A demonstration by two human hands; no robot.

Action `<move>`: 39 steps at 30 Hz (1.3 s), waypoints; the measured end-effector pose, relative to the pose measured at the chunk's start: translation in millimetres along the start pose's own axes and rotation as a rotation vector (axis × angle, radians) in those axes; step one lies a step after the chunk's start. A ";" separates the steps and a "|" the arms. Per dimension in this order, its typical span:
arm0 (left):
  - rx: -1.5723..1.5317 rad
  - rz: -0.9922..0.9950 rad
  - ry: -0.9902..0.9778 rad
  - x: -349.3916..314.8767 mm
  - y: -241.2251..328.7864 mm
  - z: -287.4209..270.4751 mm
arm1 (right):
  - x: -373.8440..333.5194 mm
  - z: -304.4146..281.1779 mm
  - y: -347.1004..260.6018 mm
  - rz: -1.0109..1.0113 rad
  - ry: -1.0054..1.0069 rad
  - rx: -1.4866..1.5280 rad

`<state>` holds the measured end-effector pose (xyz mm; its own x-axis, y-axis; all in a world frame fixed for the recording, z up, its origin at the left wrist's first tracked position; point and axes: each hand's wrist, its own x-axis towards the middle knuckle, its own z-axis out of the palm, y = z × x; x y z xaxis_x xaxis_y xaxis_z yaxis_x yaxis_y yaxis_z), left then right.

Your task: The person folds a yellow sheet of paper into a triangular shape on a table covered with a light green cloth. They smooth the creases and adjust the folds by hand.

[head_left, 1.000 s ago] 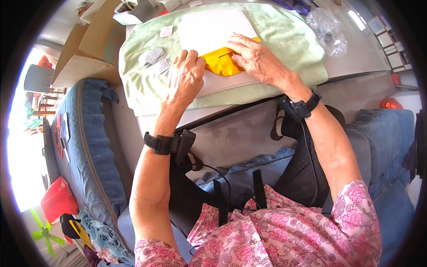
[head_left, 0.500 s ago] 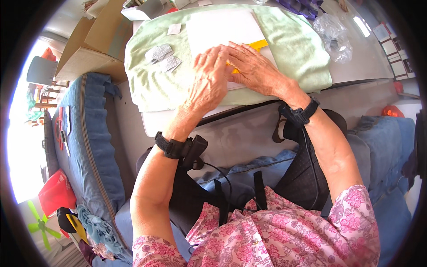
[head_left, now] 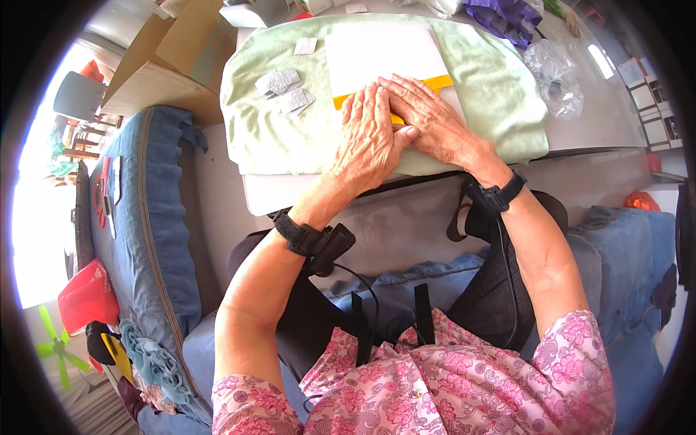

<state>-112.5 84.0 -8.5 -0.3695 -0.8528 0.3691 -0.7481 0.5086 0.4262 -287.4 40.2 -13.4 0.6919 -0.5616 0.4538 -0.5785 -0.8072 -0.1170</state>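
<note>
Yellow sheet (head_left: 346, 99) lies flat on the pale green towel (head_left: 268, 138), near the middle of the surface (head_left: 594, 116), mostly hidden under both hands and under the white sheet (head_left: 377, 51) lying on its far part; only a strip of yellow shows at the left of the hands and a corner at the right. Left hand (head_left: 368, 141) palm down, fingers straight and together, pointing away from the body, pressing flat on the yellow sheet; nothing enclosed, grip open. Right hand (head_left: 428, 119) also palm down and flat, fingers extended toward the left and lying across the yellow sheet just beyond the left fingertips; thumb touches the left hand's edge; grip open, nothing clasped. Both wrists bent slightly, forearms coming in from the lower edge and converging; each wrist carries a black strap band, the left with a cable running off it. Left of the hands on the towel: two grey textured patches (head_left: 286, 88) and a small white square (head_left: 305, 46). Crumpled clear plastic bag (head_left: 554, 69) on the surface to the right. Cardboard box (head_left: 170, 65) at far left, blue cushion (head_left: 138, 239) beside the person.
</note>
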 end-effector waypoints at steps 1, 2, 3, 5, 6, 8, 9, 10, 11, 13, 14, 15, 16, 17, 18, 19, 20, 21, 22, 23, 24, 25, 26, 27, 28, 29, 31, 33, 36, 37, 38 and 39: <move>0.005 -0.018 0.004 -1.0 -0.8 1.8 | 0.3 0.2 -0.1 0.001 -0.002 0.002; 0.008 -0.034 0.008 -1.1 -0.5 2.8 | 0.5 0.2 0.1 0.003 -0.004 0.002; 0.016 -0.053 -0.001 -1.5 -0.1 3.8 | 0.6 -0.1 0.3 0.005 -0.007 0.001; 0.033 -0.091 -0.019 -2.7 1.8 4.1 | -0.1 -0.3 0.0 0.007 -0.014 -0.010; 0.033 -0.104 -0.028 -2.9 2.5 3.2 | -0.3 -0.5 0.4 0.008 -0.017 -0.015; 0.033 -0.133 -0.046 -4.0 2.5 1.5 | -0.4 -1.4 0.8 0.013 -0.015 0.002; 0.025 -0.134 -0.040 -4.7 1.5 2.2 | -0.5 -1.6 -0.1 0.019 -0.016 0.007; 0.028 -0.134 -0.037 -4.9 0.6 2.6 | -0.2 -1.8 -0.8 0.023 -0.017 0.013; 0.029 -0.134 -0.034 -5.3 0.2 2.7 | -0.2 -1.8 -1.5 0.025 -0.019 0.012; 0.031 -0.133 -0.027 -6.7 -1.1 2.4 | 0.4 -1.5 -3.4 0.029 -0.022 0.012; 0.033 -0.131 -0.022 -7.4 -2.4 2.3 | 0.7 -1.1 -4.0 0.035 -0.039 0.010; 0.035 -0.128 -0.017 -8.5 -3.7 2.0 | 0.8 -0.8 -5.0 0.043 -0.055 0.008; 0.049 -0.123 -0.011 -9.7 -5.2 1.3 | 1.1 -0.4 -6.4 0.052 -0.070 0.006; 0.065 -0.118 -0.005 -9.7 -6.1 1.4 | 1.3 -0.4 -6.0 0.043 -0.055 -0.003; 0.079 -0.109 0.001 -9.4 -6.9 1.2 | 1.2 -0.6 -5.9 0.037 -0.039 -0.014; 0.085 -0.119 0.005 -9.3 -7.3 0.6 | 0.7 -1.4 -6.1 0.034 -0.022 -0.027; 0.091 -0.120 0.014 -5.5 -7.4 1.8 | 0.7 -3.6 -3.2 0.018 -0.006 -0.048; 0.096 -0.116 0.021 -1.8 -6.3 2.0 | 0.6 -4.6 -2.4 0.008 0.011 -0.072; 0.085 -0.133 0.036 -4.7 -6.6 2.0 | 0.2 -4.9 -2.8 0.001 0.030 -0.098; 0.055 -0.124 0.049 -5.0 -5.8 4.9 | -2.4 -2.1 -0.7 -0.022 0.071 -0.061; 0.001 -0.150 0.001 -1.1 1.0 -0.8 | -6.8 5.0 1.6 0.065 0.132 0.065; -0.006 -0.189 -0.034 -6.0 -12.4 -1.8 | 2.5 16.0 -1.0 0.032 0.214 0.120; 0.175 -0.220 0.016 -16.7 -22.6 -1.7 | 11.0 24.0 -5.5 -0.002 0.218 0.123; 0.235 -0.174 -0.033 -13.3 -23.8 -5.6 | 9.9 16.7 -4.5 0.030 0.182 0.128; 0.208 -0.180 -0.048 -5.2 -9.9 -8.6 | 1.9 17.5 6.5 -0.058 0.228 0.100; 0.241 -0.157 -0.052 -5.4 -13.4 -6.4 | 2.4 14.2 6.3 -0.023 0.186 0.044; 0.293 -0.121 -0.046 -5.3 -15.8 -1.9 | -0.2 15.4 7.8 0.026 0.117 0.039; 0.291 -0.090 -0.039 -7.3 -13.1 0.5 | -8.6 15.3 7.4 0.064 0.058 0.080; 0.309 -0.099 -0.049 -10.9 -19.2 -2.0 | -7.0 11.2 3.7 0.112 -0.013 0.134; 0.327 -0.105 -0.050 -10.4 -20.0 -1.5 | -5.6 9.6 3.6 0.121 -0.017 0.139; 0.350 -0.115 -0.053 -11.4 -20.8 -3.2 | -3.5 11.9 2.5 0.127 -0.020 0.151; 0.348 -0.107 -0.049 -11.2 -19.8 -2.8 | -4.9 12.9 3.2 0.147 -0.018 0.152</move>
<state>-92.0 83.8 -18.7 -0.2983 -0.9080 0.2941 -0.9236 0.3524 0.1510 -287.0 38.0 -27.3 0.6136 -0.6771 0.4062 -0.6029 -0.7340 -0.3127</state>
